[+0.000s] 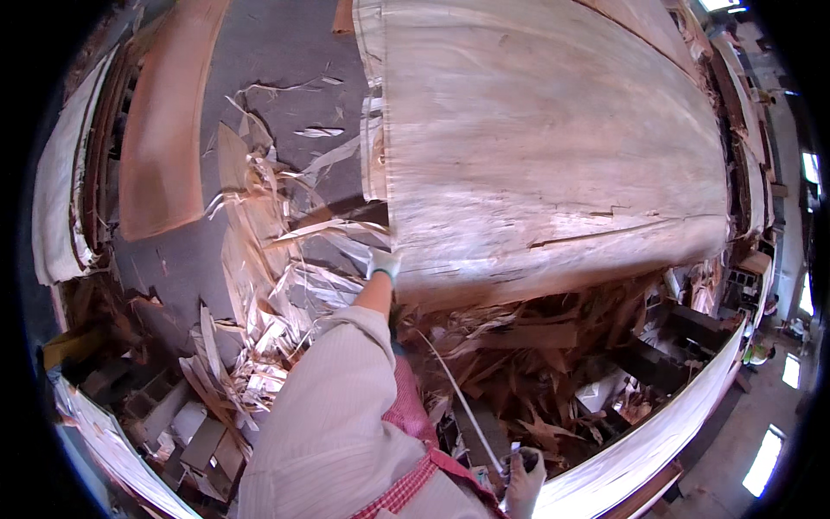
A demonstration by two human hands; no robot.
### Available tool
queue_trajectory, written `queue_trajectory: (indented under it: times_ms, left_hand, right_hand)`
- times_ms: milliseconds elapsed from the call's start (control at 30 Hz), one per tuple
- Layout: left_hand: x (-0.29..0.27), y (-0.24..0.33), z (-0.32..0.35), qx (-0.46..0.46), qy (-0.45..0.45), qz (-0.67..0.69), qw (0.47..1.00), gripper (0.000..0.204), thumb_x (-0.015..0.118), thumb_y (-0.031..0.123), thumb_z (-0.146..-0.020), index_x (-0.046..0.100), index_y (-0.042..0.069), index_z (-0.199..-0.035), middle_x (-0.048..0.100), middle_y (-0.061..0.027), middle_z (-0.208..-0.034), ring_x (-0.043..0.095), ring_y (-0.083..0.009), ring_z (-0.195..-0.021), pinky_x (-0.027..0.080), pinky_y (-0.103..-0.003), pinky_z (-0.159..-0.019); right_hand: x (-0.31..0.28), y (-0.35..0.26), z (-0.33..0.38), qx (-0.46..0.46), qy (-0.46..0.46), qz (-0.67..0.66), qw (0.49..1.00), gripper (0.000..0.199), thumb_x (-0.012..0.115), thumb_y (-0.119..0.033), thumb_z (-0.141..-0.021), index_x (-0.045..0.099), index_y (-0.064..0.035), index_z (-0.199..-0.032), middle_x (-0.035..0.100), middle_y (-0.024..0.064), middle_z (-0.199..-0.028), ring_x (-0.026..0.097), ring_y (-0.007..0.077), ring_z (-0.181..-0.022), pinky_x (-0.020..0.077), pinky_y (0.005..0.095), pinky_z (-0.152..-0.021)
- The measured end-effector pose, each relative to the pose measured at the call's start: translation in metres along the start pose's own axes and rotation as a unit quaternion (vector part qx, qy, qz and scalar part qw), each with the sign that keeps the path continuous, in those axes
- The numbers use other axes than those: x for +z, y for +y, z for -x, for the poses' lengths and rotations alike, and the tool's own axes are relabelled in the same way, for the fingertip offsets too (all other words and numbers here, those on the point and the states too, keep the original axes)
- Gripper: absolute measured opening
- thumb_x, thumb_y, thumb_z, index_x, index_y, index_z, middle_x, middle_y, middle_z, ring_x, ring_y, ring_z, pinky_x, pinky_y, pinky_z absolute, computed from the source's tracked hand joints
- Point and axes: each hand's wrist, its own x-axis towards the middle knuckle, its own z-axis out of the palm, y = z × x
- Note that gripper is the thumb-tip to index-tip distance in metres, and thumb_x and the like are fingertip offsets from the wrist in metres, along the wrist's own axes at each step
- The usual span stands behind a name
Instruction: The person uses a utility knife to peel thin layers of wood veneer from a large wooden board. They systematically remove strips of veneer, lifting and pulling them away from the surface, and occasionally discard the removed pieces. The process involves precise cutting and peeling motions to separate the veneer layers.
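Note:
My left hand (383, 262), in a white glove with a green cuff, reaches forward to the near left corner of a large pale wood veneer sheet (553, 147). Its fingers close on the sheet's edge, though the fingertips are partly hidden. The sheet has a long crack near its front edge and looks slightly blurred. Low in the head view, my right hand (525, 480) is curled beside my body around the lower end of a thin pale stick (462, 400). The stick slants up and left toward my left forearm.
Torn veneer scraps (268, 251) heap on the grey surface left of the sheet. A reddish veneer strip (164, 130) lies farther left, beside a veneer stack (65, 190). Brown scraps (527, 363) and hollow blocks (207, 454) lie below. A pale sheet edge (640, 432) runs along the lower right.

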Motion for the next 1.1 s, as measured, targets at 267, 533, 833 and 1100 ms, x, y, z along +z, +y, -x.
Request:
queue_trajectory:
  times_ms: [267, 533, 833, 1100]
  left_hand:
    - [-0.041, 0.111, 0.118, 0.264, -0.013, 0.01, 0.964, 0.018, 0.055, 0.026, -0.085, 0.057, 0.01, -0.093, 0.063, -0.0207, -0.086, 0.061, -0.0416, -0.08, 0.047, -0.052, -0.07]
    - [-0.055, 0.211, 0.196, 0.393, -0.029, 0.052, 0.918, 0.01, 0.06, 0.014, -0.081, 0.054, 0.007, -0.081, 0.061, -0.0171, -0.072, 0.061, -0.038, -0.069, 0.046, -0.049, -0.061]
    - [-0.106, 0.323, 0.248, 0.44, -0.061, 0.188, 0.876, 0.015, 0.059, 0.017, -0.084, 0.054, 0.003, -0.082, 0.06, -0.0179, -0.07, 0.059, -0.0342, -0.065, 0.045, -0.045, -0.059]
    - [-0.196, 0.471, 0.208, 0.449, -0.313, 0.428, 0.719, 0.012, 0.059, 0.015, -0.085, 0.066, 0.006, -0.083, 0.064, -0.0023, -0.08, 0.057, -0.0135, -0.074, 0.046, -0.031, -0.066]
  right_hand:
    - [0.047, -0.026, -0.008, 0.073, -0.076, 0.026, 0.994, 0.02, 0.064, -0.018, -0.091, 0.057, 0.0002, -0.095, 0.061, 0.0029, -0.075, 0.052, 0.0088, -0.066, 0.0431, 0.023, -0.06]
    - [0.025, -0.044, -0.004, -0.023, -0.061, 0.029, 0.997, 0.022, 0.062, -0.021, -0.093, 0.057, 0.0011, -0.094, 0.059, 0.0029, -0.071, 0.051, 0.0082, -0.06, 0.0423, 0.0232, -0.054]
    - [0.008, -0.042, 0.01, -0.023, -0.041, -0.002, 0.999, 0.016, 0.06, -0.015, -0.093, 0.057, 0.0009, -0.094, 0.06, 0.0047, -0.075, 0.052, 0.0093, -0.065, 0.0445, 0.0246, -0.058]
    - [-0.017, -0.039, 0.007, -0.112, 0.02, -0.034, 0.993, 0.014, 0.06, -0.014, -0.093, 0.057, 0.0003, -0.091, 0.06, 0.0049, -0.074, 0.051, 0.0094, -0.069, 0.0434, 0.0252, -0.064]
